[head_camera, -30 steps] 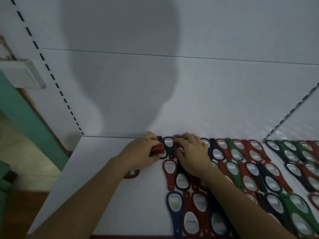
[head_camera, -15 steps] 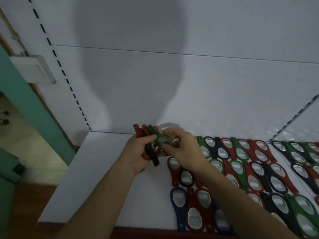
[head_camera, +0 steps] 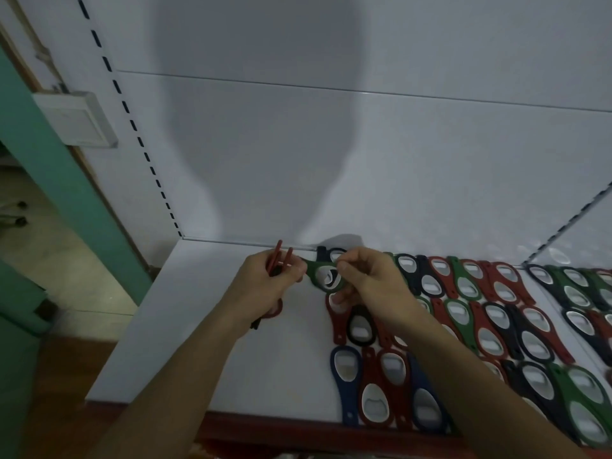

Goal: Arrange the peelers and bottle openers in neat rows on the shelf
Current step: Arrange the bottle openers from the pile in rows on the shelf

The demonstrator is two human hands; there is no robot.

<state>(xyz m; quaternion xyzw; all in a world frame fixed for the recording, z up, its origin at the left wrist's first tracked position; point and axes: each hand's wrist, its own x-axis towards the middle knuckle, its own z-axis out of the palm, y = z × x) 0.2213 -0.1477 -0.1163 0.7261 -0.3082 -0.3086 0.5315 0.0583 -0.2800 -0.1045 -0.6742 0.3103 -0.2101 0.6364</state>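
My left hand [head_camera: 265, 286] grips a small bundle of bottle openers [head_camera: 280, 260], with red handles sticking up above the fingers and dark ends showing below the wrist. A green bottle opener [head_camera: 319, 274] is pinched by its ring end in my right hand [head_camera: 367, 279], its handle end still against the left hand. Both hands hover above the white shelf [head_camera: 198, 326] near its back edge. Rows of red, green, black and blue openers [head_camera: 480, 313] lie to the right, overlapping. A black opener [head_camera: 331, 255] lies at the back behind my hands.
The shelf's left part is bare white, ending at a red-brown front edge [head_camera: 281, 422]. A white back panel [head_camera: 331, 160] rises behind. A green door frame [head_camera: 66, 180] and a white wall box [head_camera: 76, 119] stand to the left. A slotted upright [head_camera: 569, 223] divides the shelf at right.
Both hands lifted off the shelf row. The left hand gathered a bundle of openers, and the right hand has drawn a green opener out of it to the right.
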